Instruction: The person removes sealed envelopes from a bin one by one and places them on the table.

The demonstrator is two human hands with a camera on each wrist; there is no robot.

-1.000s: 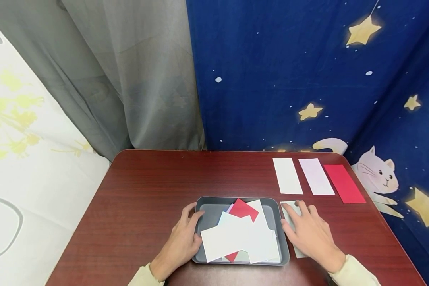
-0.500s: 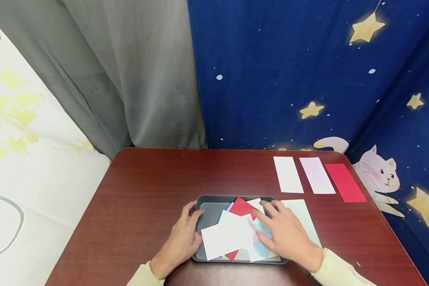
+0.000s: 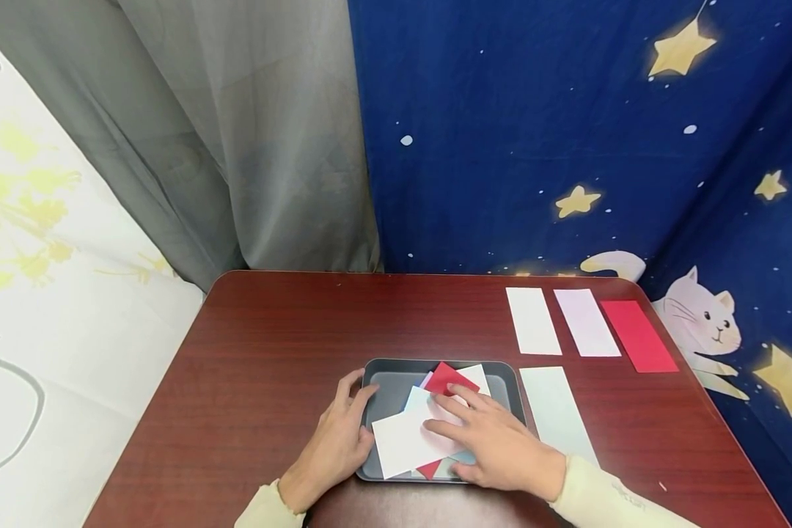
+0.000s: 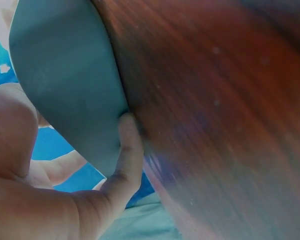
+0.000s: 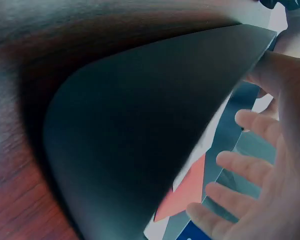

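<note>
Left hand (image 3: 333, 447) braces the grey tray (image 3: 388, 385) at its left rim, apparently steadying it on the table (image 3: 270, 352), while right hand (image 3: 498, 444) lies fingers-straight on the mixed paper slips (image 3: 412, 436) inside, probably to slide one free.

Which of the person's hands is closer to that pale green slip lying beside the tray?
Right. The right hand lies in the tray next to the pale green slip; the left hand is at the tray's far side.

Close, blurred view along a grey tray (image 4: 65, 80) resting on a dark reddish wood surface (image 4: 220, 115). Left hand (image 4: 50, 200) below the tray, one of its fingers (image 4: 127, 150) pressed against the tray's outer edge.
</note>
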